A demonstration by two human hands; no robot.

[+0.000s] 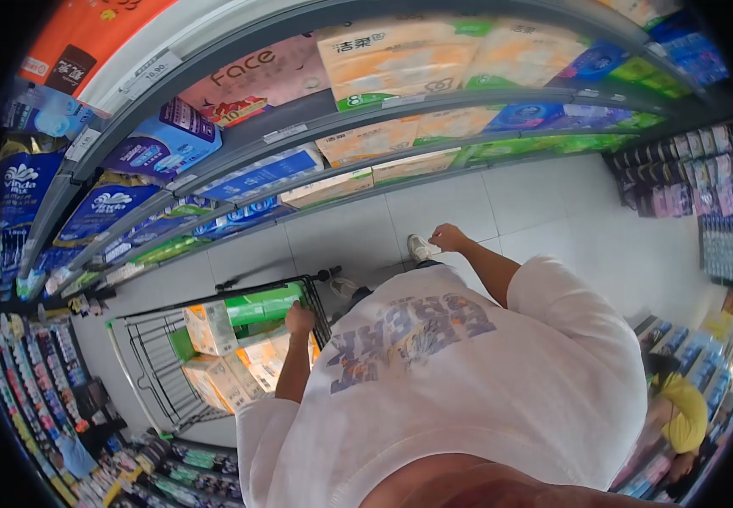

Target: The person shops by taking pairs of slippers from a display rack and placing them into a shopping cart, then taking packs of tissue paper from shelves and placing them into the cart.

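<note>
My left hand [300, 318] is closed at the near end of a wire shopping cart [151, 372], beside a green package [263, 305] lying inside; the exact grip point is hard to see. Orange-and-white tissue packs [214, 377] are stacked in the cart below and left of that hand. My right hand [446, 238] hangs over the floor near one of my shoes [418, 248], its fingers curled, and nothing shows in it.
Shelves [256, 127] of packaged tissues curve across the top and left. A grey tiled floor [544, 199] lies between them and my body. Hanging goods [688, 178] are at the right, racks [36, 364] at lower left. A person in yellow [684, 412] is at lower right.
</note>
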